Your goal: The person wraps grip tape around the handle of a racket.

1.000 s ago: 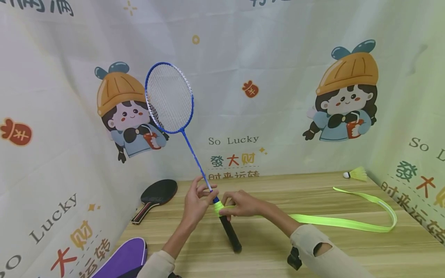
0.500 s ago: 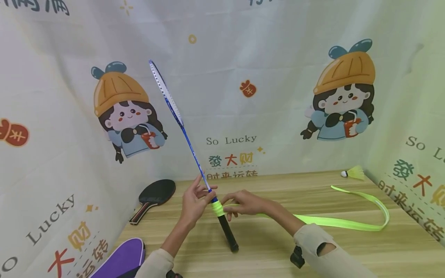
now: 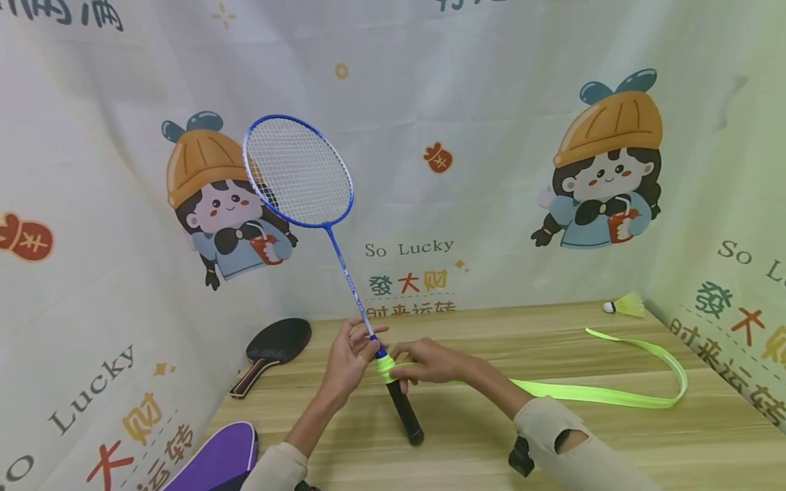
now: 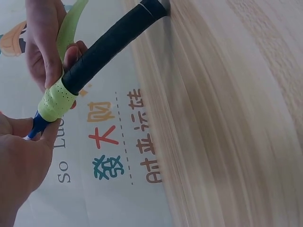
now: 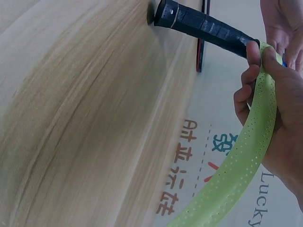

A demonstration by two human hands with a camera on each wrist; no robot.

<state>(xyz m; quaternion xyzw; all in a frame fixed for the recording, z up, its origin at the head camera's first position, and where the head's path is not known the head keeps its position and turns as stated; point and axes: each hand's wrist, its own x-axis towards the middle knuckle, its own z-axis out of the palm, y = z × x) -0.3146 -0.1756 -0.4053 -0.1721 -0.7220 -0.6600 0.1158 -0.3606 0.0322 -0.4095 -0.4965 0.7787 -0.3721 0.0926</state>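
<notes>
A blue and white badminton racket (image 3: 344,269) stands tilted, its strung head up to the left and its black handle (image 3: 405,412) slanting down to the right. My left hand (image 3: 348,358) pinches it at the blue cone just above the handle. Perforated yellow-green grip tape (image 5: 255,127) is wound several turns round the handle's top, as the left wrist view shows. With thumb and fingers, my right hand (image 3: 426,360) pinches the tape where it leaves the windings (image 4: 57,100). The tape's loose length (image 3: 589,392) trails right across the table and curls back at its end.
On the wooden table (image 3: 473,436), a black table tennis bat (image 3: 279,341) lies at the back left. A purple case (image 3: 215,453) is at the front left, and a yellow shuttlecock (image 3: 626,305) sits in the back right corner. Printed cloth walls (image 3: 491,204) enclose the table.
The racket has turned about its long axis: its head showed its face, then stood edge-on, and now faces me again. My right fingers shifted slightly and press close at the windings.
</notes>
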